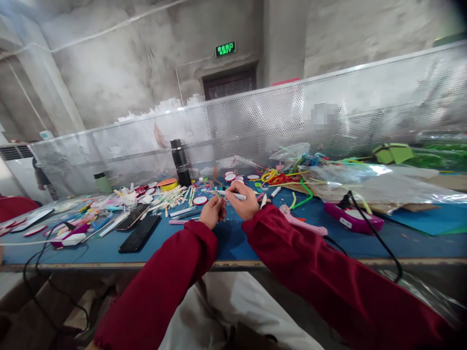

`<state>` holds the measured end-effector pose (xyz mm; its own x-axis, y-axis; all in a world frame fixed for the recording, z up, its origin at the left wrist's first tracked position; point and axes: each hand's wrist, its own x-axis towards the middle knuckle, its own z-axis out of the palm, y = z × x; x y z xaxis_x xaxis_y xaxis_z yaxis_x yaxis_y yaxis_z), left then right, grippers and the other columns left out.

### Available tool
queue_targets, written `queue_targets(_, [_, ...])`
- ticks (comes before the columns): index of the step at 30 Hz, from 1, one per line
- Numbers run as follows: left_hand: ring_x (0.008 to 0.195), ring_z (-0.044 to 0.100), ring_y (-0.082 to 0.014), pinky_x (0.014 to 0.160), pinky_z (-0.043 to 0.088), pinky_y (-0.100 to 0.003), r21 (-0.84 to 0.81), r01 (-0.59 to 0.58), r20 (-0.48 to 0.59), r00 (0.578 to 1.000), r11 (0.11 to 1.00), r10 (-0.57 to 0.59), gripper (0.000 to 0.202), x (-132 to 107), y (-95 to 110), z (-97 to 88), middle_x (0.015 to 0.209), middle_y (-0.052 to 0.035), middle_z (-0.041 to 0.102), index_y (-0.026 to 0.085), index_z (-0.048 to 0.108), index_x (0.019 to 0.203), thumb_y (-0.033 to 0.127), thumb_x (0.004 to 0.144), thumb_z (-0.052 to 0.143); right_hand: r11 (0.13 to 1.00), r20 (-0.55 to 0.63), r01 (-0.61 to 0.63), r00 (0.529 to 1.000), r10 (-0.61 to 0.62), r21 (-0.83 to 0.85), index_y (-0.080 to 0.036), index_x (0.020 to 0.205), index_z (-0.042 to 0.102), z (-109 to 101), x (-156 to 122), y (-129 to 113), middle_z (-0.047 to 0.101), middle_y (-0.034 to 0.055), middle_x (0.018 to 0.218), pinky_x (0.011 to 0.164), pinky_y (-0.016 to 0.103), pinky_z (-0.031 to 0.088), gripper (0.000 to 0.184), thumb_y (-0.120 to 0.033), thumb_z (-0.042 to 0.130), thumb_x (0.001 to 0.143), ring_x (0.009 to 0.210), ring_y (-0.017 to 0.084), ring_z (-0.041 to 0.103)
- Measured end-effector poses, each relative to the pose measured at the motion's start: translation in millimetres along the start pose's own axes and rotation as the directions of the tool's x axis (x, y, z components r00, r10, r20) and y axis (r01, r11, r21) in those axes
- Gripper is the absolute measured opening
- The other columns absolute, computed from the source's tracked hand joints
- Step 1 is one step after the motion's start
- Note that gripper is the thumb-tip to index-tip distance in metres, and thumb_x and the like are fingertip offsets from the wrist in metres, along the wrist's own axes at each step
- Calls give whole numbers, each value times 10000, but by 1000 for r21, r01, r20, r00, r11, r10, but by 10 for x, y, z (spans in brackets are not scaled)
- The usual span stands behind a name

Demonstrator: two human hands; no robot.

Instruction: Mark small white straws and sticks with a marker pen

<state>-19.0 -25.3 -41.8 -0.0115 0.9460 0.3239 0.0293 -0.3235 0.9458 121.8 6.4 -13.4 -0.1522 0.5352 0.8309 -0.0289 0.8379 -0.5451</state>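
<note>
My right hand [245, 201] is closed around a slim white marker pen [239, 196], held almost level with its tip towards my left hand. Close beside it, my left hand [213, 212] has its fingers pinched together over the front part of the blue table [233, 243]. Whatever those fingers hold is too small to make out. Left of my hands lie several pens [187, 213], and a small round white disc with a red rim [200, 200] is just behind them. A pink glue gun [305, 225] rests by my right sleeve.
Two dark phones, one nearer [140, 234] and one behind it [133, 217], lie left. A black bottle [180, 163] stands at the back by a perforated metal screen [248, 121]. Right are a purple box [352, 218] with a black cable, clear plastic sheets [365, 182] and coloured pipe cleaners [279, 176].
</note>
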Motion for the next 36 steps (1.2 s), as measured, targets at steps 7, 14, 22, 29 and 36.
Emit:
queue_targets(7, [342, 384, -86, 381, 219, -224, 15, -25, 2, 1000, 1000, 25, 536, 7, -9, 0, 446, 67, 503, 211, 473, 825, 722, 790, 631, 1000, 7, -19, 1000, 19, 10, -231, 720, 535, 3, -7, -16, 550, -38, 629, 569, 292, 389, 132, -259, 604, 829, 590, 140, 499])
queue_targets(14, [343, 385, -86, 387, 216, -226, 17, -4, -24, 1000, 1000, 4, 488, 8, -8, -4, 455, 58, 509, 204, 482, 834, 676, 852, 609, 1000, -14, -18, 1000, 18, -1, -235, 710, 534, 14, -2, 2, 543, -33, 623, 565, 297, 388, 143, -259, 595, 837, 589, 145, 496])
queue_targets(22, [349, 392, -84, 387, 237, -220, 14, -9, -8, 1000, 1000, 9, 452, -4, -3, -19, 462, 57, 519, 203, 483, 823, 633, 857, 620, 999, 13, -52, 999, 52, -10, -233, 697, 531, 9, -2, -52, 552, -32, 602, 545, 300, 369, 147, -269, 604, 819, 566, 142, 493])
queue_targets(29, [349, 386, -86, 392, 238, -215, 1, 14, -1, 1000, 1000, -13, 426, -2, 30, -16, 456, 58, 516, 204, 482, 840, 611, 896, 593, 999, -24, -51, 998, 51, 13, -231, 703, 533, 19, 10, -34, 568, -30, 622, 550, 294, 383, 146, -280, 598, 824, 568, 137, 507])
queue_targets(36, [349, 383, -86, 399, 247, -215, 32, 18, 0, 1000, 999, -18, 381, -17, 59, -9, 451, 58, 514, 205, 475, 836, 563, 929, 568, 999, -10, -48, 999, 48, 9, -232, 708, 536, 20, 4, 2, 566, -33, 633, 561, 294, 385, 148, -269, 601, 837, 583, 138, 505])
